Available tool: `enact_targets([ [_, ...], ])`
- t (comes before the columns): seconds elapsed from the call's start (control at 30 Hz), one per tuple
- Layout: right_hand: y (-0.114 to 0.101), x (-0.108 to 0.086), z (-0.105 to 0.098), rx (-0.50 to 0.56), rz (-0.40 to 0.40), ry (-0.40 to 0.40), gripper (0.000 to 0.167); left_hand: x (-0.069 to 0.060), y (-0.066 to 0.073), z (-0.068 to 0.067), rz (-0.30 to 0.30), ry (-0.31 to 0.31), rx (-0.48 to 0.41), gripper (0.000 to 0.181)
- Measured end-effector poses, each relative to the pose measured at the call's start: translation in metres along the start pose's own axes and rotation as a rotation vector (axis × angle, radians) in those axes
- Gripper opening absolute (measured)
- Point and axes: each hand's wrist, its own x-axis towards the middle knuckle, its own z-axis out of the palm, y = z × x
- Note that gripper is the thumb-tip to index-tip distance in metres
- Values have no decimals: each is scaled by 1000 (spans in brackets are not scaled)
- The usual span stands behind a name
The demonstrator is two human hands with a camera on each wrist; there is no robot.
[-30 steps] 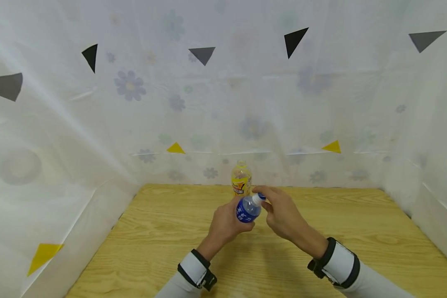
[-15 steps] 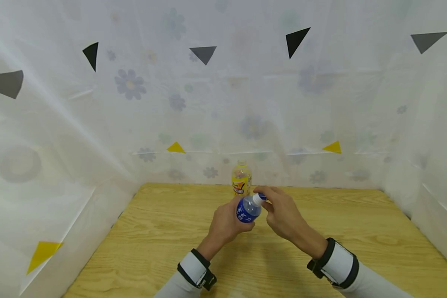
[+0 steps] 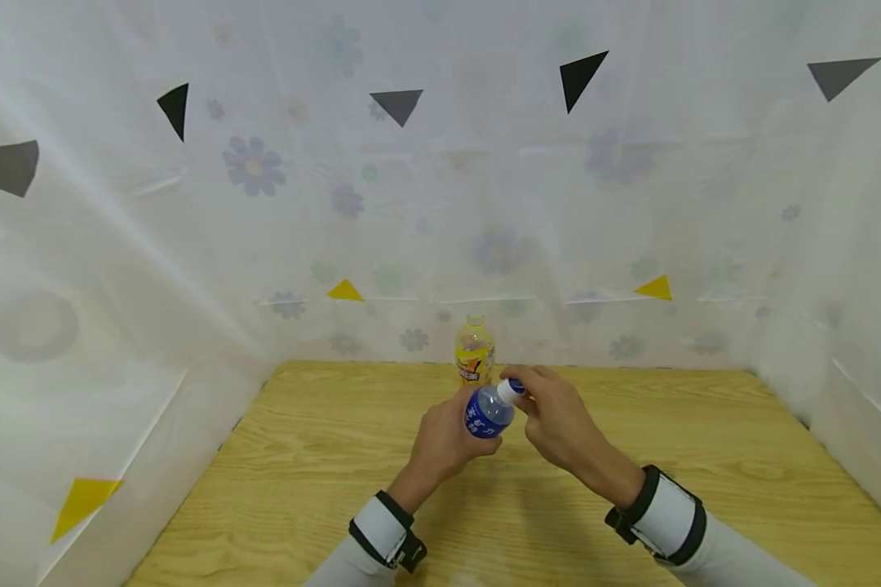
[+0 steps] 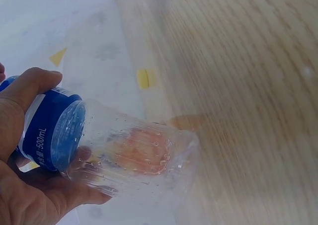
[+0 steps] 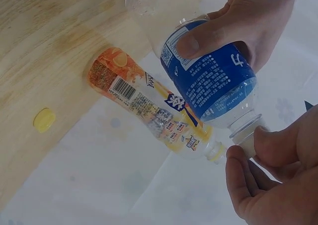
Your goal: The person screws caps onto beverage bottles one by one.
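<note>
The forearms [image 3: 617, 477] reach forward and slant towards each other. The left hand [image 3: 444, 440] curls round in a wide grip, while close beside it the right hand [image 3: 558, 420] pinches between its thumb [image 5: 276, 148] and bent fingers [image 5: 238, 175].

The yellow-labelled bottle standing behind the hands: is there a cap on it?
No, the bottle has an uncovered neck, and a yellow cap lies apart on the table.

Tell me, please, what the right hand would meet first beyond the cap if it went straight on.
Past the cap, the right hand probably meets the yellow bottle, though depth is unclear.
</note>
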Motion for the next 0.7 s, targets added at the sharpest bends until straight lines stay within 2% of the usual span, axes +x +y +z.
enact_targets([
  [0.23, -1, 0, 0, 3, 8, 8, 36, -1, 1, 0, -4, 1, -7, 70],
  [0.5, 2, 4, -3, -37, 14, 10, 11, -1, 4, 0, -2, 6, -14, 72],
  [0.7, 4, 3, -2, -33, 29, 11, 9, -1, 4, 1, -1, -3, -17, 73],
])
